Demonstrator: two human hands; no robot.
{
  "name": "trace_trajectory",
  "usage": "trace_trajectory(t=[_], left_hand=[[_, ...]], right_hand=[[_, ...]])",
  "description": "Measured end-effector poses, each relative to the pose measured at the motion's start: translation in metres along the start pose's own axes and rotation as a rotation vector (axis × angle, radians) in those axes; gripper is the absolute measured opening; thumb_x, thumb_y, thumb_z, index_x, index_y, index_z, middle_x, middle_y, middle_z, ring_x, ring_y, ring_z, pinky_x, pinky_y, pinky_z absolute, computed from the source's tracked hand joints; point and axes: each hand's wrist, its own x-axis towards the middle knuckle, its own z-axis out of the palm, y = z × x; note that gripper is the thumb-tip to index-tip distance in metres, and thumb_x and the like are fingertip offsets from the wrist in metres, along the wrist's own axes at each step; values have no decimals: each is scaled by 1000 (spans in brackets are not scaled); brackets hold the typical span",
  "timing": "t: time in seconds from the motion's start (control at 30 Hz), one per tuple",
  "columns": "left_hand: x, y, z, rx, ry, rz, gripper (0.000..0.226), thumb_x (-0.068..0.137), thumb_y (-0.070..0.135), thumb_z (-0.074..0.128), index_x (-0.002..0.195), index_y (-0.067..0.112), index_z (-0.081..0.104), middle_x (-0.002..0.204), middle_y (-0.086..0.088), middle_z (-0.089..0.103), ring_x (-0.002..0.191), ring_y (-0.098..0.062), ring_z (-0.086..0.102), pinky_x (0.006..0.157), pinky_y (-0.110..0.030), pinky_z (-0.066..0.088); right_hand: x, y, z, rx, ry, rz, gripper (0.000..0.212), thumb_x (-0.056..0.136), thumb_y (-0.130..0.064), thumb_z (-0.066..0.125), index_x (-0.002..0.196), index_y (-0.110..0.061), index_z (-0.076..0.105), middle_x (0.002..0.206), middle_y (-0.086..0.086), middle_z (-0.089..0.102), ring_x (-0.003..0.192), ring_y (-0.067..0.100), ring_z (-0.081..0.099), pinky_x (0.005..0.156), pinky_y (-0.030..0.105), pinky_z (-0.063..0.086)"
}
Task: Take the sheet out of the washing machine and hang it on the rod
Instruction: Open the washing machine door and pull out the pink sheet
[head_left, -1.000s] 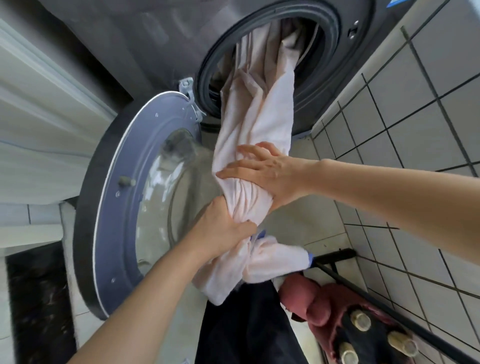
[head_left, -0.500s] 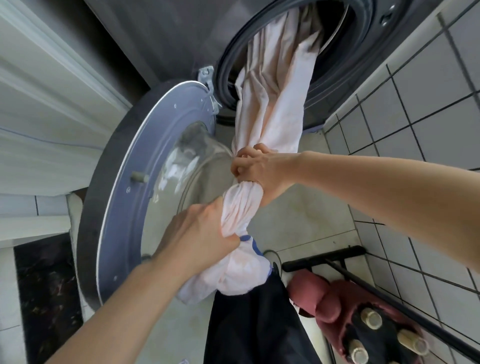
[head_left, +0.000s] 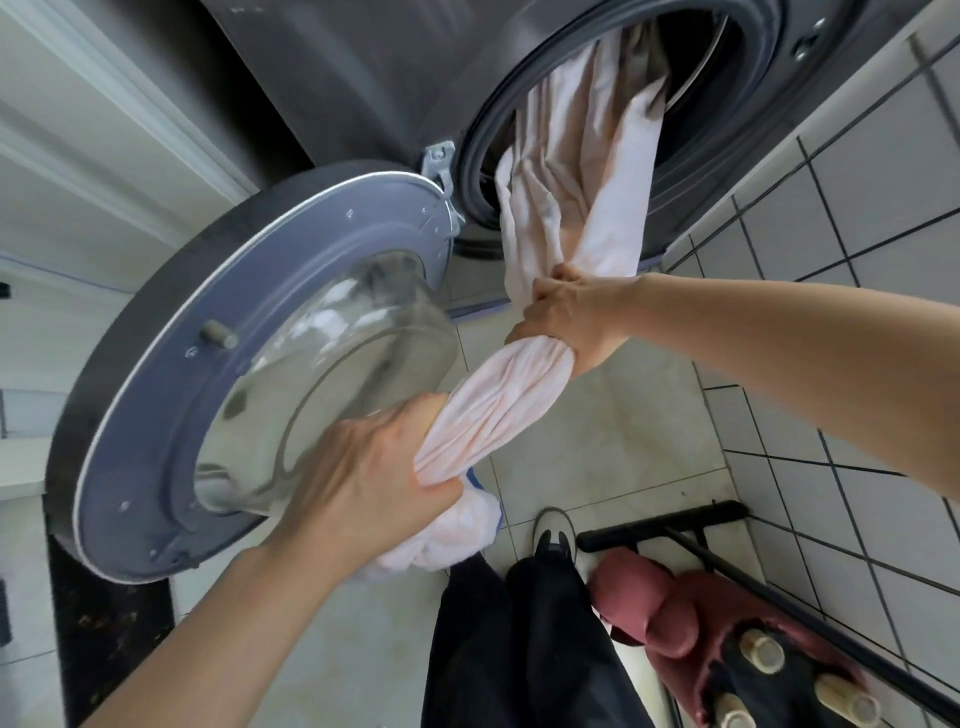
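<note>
Since before, we have drawn more sheet (head_left: 576, 171) from the washing machine (head_left: 363, 78); our left hand (head_left: 374, 467) and right hand (head_left: 566, 312) both grip it.

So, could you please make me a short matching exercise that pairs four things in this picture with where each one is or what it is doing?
Things:
1. sheet
2. washer door
3. left hand
4. right hand

States:
A. swung open, glass bowl facing the camera
B. grips the sheet nearer the drum
C. partly out of the drum, gathered like a rope
D. grips the sheet's lower end, beside the door glass

Pairs: 1-C, 2-A, 3-D, 4-B
</note>
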Motion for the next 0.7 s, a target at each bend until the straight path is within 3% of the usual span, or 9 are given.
trace_trajectory(t=[0.13,0.23,0.27,0.33,0.4,0.5,0.6,0.7], left_hand=[[-2,-9,-3,-12,77,42,48,56,41,48,98,22,58,74,6,62,66,-19,53,53,-37,50],[-4,-12,-11,-9,72,-36,50,59,39,59,107,29,53,81,5,64,69,-29,58,59,-37,51],[-4,-14,-13,-24,66,-86,52,60,37,66,109,32,50,84,7,64,71,-29,58,62,-37,49],[-2,-16,-13,-56,26,-170,63,63,31,75,117,39,43,93,12,60,76,-28,57,65,-35,45],[4,-13,-5,34,-57,-172,70,71,30,70,127,45,31,109,12,57,80,-30,58,66,-34,45],[21,-1,18,305,-174,-131,70,85,20,54,134,52,16,125,0,39,73,-35,57,62,-37,44],[48,8,34,435,-271,-253,53,92,11,42,137,37,32,121,-9,35,87,-36,59,66,-37,35],[66,9,39,445,-369,-321,42,92,13,43,131,26,44,125,-11,37,105,-35,59,73,-35,34]], right_hand=[[1,1,-1,-58,75,5,38,82,-53,56,116,-37,57,120,-11,52,120,21,31,103,42,23],[-4,2,-1,-49,225,47,32,78,-48,62,103,-29,68,113,-8,63,125,21,40,107,43,19],[-9,3,1,-27,258,65,28,77,-46,64,97,-26,69,104,-5,67,117,22,49,104,40,26],[-23,3,3,41,256,120,24,76,-40,63,92,-22,66,87,0,69,95,26,59,84,32,41],[-35,2,5,43,211,219,26,80,-37,59,99,-19,63,85,4,68,86,28,63,69,29,42],[-38,-2,9,-75,174,393,27,86,-33,53,109,-20,60,94,4,69,85,27,65,62,30,41],[-31,-21,12,-53,224,443,37,83,-22,53,120,-19,46,93,5,69,83,28,66,69,31,44],[-35,-45,16,-16,311,294,75,77,-16,55,141,-24,16,83,-1,66,78,26,66,84,35,43]])
